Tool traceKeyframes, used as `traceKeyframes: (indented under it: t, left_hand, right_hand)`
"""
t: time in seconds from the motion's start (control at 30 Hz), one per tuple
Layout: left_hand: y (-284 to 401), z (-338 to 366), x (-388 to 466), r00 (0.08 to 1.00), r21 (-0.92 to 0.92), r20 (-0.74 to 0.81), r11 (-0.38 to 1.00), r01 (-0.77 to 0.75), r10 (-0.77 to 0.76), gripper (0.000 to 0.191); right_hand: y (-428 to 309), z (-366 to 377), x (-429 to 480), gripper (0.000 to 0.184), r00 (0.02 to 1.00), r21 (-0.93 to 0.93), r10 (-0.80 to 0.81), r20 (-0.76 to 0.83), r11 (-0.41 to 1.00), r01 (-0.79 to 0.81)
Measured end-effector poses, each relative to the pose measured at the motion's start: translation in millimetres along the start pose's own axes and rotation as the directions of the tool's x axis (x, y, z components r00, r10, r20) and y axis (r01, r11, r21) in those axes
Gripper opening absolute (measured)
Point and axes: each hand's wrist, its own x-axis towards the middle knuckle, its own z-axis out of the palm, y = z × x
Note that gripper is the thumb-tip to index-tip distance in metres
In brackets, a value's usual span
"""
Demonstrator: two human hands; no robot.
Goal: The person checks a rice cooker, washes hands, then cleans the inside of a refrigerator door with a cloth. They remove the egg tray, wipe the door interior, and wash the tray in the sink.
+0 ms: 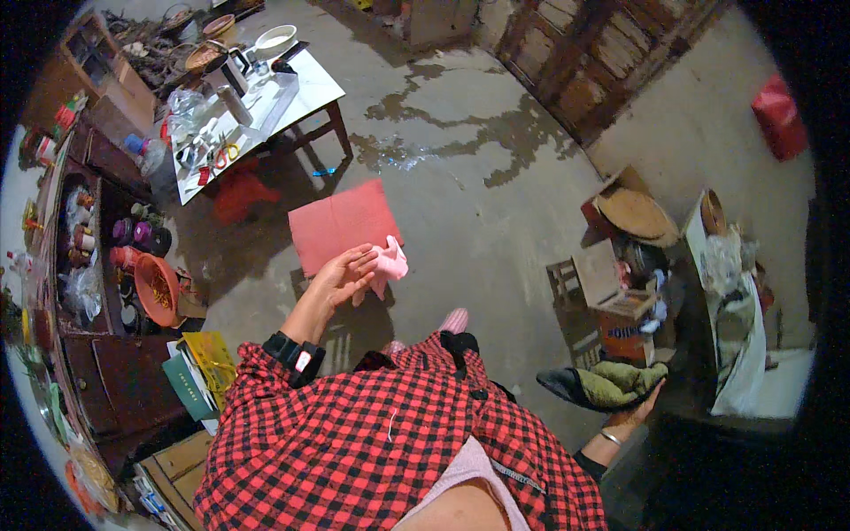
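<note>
My left hand (342, 275) is in front of me, palm up and fingers stretched out, against a crumpled light-pink cloth (390, 260). Whether the fingers hold the cloth is unclear. Both overlap the near right part of a flat red square (342, 226), which may be a seat or a mat. Out to the right, my right hand (637, 408) grips a soft padded item (607, 388), green and black and slipper-like, from below. Most of those fingers are hidden under it.
A cluttered white table (319, 86) stands at the upper left, a red stool (242, 192) below it. Dark shelves (133, 391) line the left. Water (438, 126) wets the floor ahead. A small wooden chair (564, 292) and an open carton (624, 332) stand right.
</note>
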Motion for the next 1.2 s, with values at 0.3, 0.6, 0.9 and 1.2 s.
traceKeyframes:
  t: [0.3, 0.6, 0.9, 1.2]
  left_hand:
    - [57.5, 16.6, 143.2, 0.947, -0.159, -0.238, 0.953, -0.259, 0.217, 0.032]
    - [135.3, -30.3, 212.6, 0.618, 0.328, -0.669, 0.911, -0.251, 0.412, 0.031]
    - [267.3, -94.3, 286.4, 0.171, 0.743, -0.601, 0.466, 0.481, 0.781, 0.052]
    - [391.9, -159.7, 379.0, 0.16, 0.615, -0.552, 0.27, 0.741, 0.819, 0.071]
  right_hand:
    - [11.3, 82.4, 249.5, 0.049, 0.991, 0.054, 0.133, 0.003, 0.99, -0.133]
    - [53.9, 224.1, 433.2, 0.047, 0.909, 0.03, 0.236, 0.344, 0.965, -0.261]
    - [147.9, 394.7, 564.5, 0.046, 0.647, -0.073, 0.355, 0.675, 0.905, -0.42]
    - [243.2, 581.8, 652.2, 0.04, 0.793, -0.071, 0.436, 0.425, 0.89, -0.451]
